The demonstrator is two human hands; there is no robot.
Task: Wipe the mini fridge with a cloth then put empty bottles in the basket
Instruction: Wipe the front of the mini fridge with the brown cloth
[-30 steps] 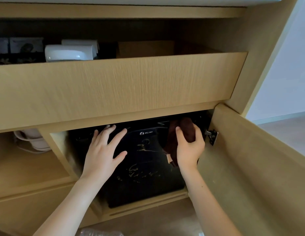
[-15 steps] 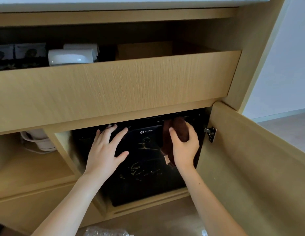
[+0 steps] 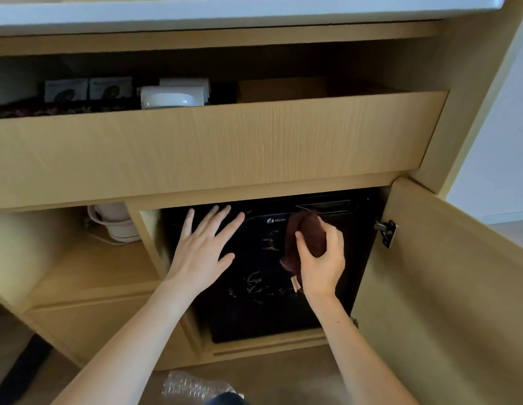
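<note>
Against the black mini fridge [image 3: 272, 311] door, a left hand [image 3: 202, 252] is laid flat, fingers spread; the right hand [image 3: 321, 260] is clenched around a dark red cloth [image 3: 305, 238] pressed there. Above, a wooden drawer [image 3: 213, 147] is pulled open under the white counter [image 3: 213, 10].

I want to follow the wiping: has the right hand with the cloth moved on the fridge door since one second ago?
Yes. The right hand, gripping the cloth, has shifted left, away from the door hinge and toward the logo.

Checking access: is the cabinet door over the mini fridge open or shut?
Open: the cabinet door is swung out to the right, hinge exposed, mini fridge front visible.
</note>
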